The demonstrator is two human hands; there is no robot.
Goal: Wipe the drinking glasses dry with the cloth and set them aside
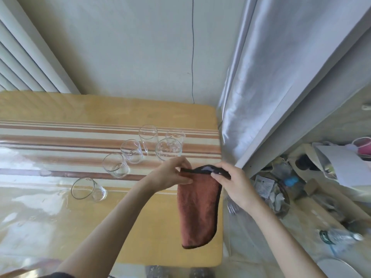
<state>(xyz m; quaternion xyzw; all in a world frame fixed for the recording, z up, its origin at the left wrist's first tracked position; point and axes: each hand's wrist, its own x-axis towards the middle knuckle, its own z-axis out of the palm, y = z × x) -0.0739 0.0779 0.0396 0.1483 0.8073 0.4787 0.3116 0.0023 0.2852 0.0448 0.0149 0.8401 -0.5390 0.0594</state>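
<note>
A rust-brown cloth [197, 209] with a dark border hangs down over the table's right side. My left hand [172, 173] pinches its top left edge and my right hand [230, 183] grips its top right edge, holding it stretched between them. Several clear drinking glasses stand upright on the table behind and left of my hands: one nearest me at the left [87, 189], another [115, 165], a third [131, 151], a tall one [148, 138], and two more at the right [168, 148]. No glass is held.
The wooden table [100, 109] carries a striped runner under a glossy clear cover. A silver curtain [251, 87] hangs at the right edge. Past it, a cluttered shelf with papers, a plastic bottle [339, 236] and small items sits low on the right.
</note>
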